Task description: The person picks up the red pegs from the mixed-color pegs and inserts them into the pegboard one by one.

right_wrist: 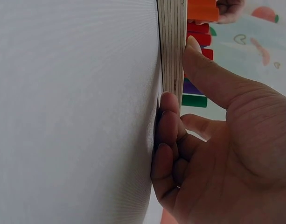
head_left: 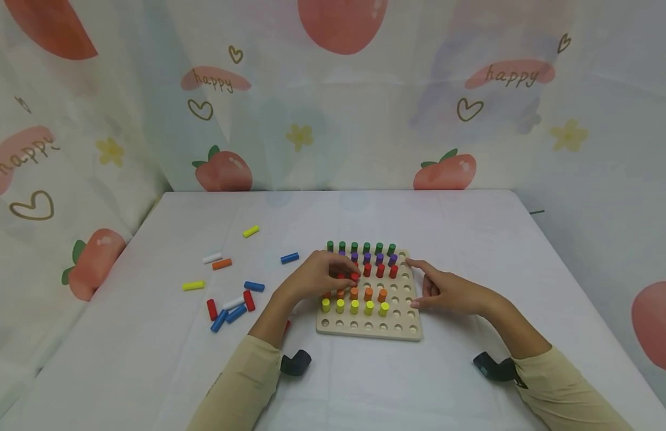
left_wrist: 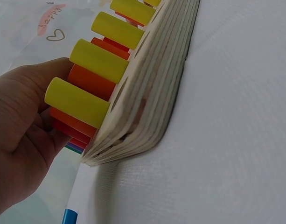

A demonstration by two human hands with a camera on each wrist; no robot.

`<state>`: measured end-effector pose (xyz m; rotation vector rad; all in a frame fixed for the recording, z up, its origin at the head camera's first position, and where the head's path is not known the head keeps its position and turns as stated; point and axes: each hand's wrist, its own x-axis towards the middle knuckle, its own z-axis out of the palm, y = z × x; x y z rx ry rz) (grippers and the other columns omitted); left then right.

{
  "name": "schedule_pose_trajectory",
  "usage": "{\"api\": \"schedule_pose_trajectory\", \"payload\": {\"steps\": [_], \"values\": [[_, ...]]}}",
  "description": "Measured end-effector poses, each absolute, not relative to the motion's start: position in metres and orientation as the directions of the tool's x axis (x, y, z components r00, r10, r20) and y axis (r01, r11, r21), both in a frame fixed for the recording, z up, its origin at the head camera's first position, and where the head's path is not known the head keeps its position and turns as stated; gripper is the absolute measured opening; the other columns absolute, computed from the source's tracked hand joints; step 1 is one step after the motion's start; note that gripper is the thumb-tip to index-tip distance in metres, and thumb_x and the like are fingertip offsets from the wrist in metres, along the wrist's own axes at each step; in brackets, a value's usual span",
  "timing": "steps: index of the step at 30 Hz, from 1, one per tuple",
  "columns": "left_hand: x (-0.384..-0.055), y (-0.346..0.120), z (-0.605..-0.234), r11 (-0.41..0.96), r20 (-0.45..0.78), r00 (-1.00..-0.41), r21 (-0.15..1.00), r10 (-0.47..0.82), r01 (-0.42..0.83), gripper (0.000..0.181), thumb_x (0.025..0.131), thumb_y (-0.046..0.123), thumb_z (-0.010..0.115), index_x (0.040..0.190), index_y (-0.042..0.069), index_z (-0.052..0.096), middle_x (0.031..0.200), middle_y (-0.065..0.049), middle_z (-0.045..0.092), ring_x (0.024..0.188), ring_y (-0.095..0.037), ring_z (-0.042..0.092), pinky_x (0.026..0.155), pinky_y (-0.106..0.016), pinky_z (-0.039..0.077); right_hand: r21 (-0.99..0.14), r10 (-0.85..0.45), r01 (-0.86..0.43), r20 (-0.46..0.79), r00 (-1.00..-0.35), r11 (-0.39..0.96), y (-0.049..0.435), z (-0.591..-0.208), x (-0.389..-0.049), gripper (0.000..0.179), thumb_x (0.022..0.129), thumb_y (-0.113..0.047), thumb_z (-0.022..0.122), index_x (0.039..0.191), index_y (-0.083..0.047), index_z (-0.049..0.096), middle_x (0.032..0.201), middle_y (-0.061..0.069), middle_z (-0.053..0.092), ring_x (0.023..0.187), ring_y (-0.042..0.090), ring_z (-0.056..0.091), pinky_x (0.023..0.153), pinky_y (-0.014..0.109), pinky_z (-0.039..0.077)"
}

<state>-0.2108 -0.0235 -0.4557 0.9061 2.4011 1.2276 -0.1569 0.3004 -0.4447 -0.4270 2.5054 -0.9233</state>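
A wooden pegboard (head_left: 368,333) lies on the table, bearing rows of green (head_left: 367,247), purple (head_left: 379,258), red (head_left: 380,270), orange (head_left: 368,294) and yellow pegs (head_left: 354,307). My left hand (head_left: 318,274) reaches over its left side, thumb and fingers pinching a red peg (head_left: 355,278) above the orange row. In the left wrist view, yellow pegs (left_wrist: 76,101) hide the fingertips. At the right edge, my right hand (head_left: 455,292) grips the board, thumb at the top edge and curled fingers (right_wrist: 167,128) against its side.
Loose pegs lie left of the board: blue (head_left: 289,258), yellow (head_left: 251,231), orange (head_left: 222,263), white (head_left: 212,258) and red (head_left: 212,309). Several more sit closer together near my left forearm. A patterned curtain (head_left: 333,120) rises behind the white-covered table (head_left: 451,221).
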Motion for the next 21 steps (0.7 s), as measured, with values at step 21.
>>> {"api": "schedule_pose_trajectory", "payload": {"steps": [21], "values": [[-0.2093,-0.0253,-0.4541,0.412,0.041,-0.75,0.815,0.66,0.407,0.02,0.093,0.011,0.079,0.113,0.015,0.078,0.108,0.001,0.074,0.097,-0.009,0.066,0.089,-0.025,0.054,-0.671,-0.42,-0.126,-0.295,-0.858,0.731,0.2997,-0.4445,-0.1565,0.093,0.092,-0.035,0.08,0.162,-0.01,0.025,0.088,0.005,0.053,0.079,0.022,0.05,0.064,0.03,0.042]]}}
